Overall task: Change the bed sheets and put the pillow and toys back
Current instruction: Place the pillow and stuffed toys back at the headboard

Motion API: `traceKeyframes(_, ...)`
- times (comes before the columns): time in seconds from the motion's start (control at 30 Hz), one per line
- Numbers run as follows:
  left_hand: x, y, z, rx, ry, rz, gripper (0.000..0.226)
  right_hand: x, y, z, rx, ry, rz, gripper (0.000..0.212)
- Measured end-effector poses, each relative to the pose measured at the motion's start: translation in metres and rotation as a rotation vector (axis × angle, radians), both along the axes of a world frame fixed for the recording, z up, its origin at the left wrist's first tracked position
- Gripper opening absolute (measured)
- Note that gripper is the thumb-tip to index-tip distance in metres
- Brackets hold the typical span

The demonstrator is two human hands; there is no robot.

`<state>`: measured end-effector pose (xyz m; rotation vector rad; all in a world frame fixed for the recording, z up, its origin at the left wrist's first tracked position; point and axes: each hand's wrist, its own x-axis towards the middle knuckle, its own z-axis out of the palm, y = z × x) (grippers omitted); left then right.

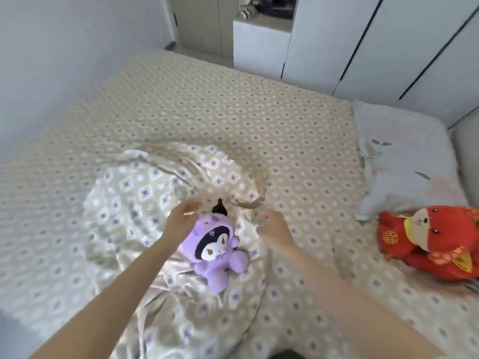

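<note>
A purple plush toy (216, 251) lies face up on a rumpled beige diamond-patterned bundle (134, 193) in the middle of the bed. My left hand (181, 220) is at the toy's head, its fingers curled round the top left of the hood. My right hand (272, 229) hovers just right of the toy, blurred, with loosely curled fingers that hold nothing. The bed sheet (233, 112) in the same beige pattern lies flat over the mattress. A pale flowered pillow (404, 161) rests at the right side, and a red plush toy (435, 239) lies in front of it.
A white wall (64, 60) runs along the bed's left side. White wardrobe doors (388, 47) stand behind the bed's far right edge, with a white box (259, 45) beside them. A doorway (202, 22) opens at the far end.
</note>
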<state>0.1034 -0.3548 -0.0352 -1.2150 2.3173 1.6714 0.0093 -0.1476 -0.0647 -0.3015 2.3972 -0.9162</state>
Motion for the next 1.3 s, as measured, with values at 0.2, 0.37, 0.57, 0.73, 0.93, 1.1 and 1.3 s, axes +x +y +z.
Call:
traceKeyframes(0.2, 0.040, -0.036, -0.053, -0.029, -0.213, 0.083, 0.064, 0.025, -0.063, -0.014, 0.008, -0.030, 0.244, 0.024)
traceKeyframes(0.37, 0.037, -0.042, -0.088, 0.313, -0.171, 0.306, 0.070, 0.021, -0.078, -0.033, 0.075, -0.033, 0.246, 0.030)
traceKeyframes(0.57, 0.031, -0.038, -0.106, 0.206, -0.174, 0.237, 0.017, 0.013, -0.086, -0.043, 0.059, 0.010, 0.238, 0.029)
traceKeyframes(0.73, 0.033, -0.027, -0.094, 0.215, -0.150, 0.154, 0.014, 0.016, -0.080, -0.033, 0.028, 0.081, 0.248, 0.013)
traceKeyframes(0.93, 0.024, -0.009, -0.045, 0.190, -0.053, -0.013, 0.015, 0.006, -0.062, 0.008, 0.081, 0.089, 0.414, 0.058)
traceKeyframes(1.1, 0.002, 0.005, 0.007, 0.208, 0.041, -0.141, 0.015, 0.002, -0.041, 0.037, 0.179, 0.188, 0.558, 0.075)
traceKeyframes(1.3, -0.030, 0.042, 0.055, 0.205, 0.082, -0.334, 0.007, -0.012, 0.011, 0.065, 0.351, 0.313, 0.499, 0.092)
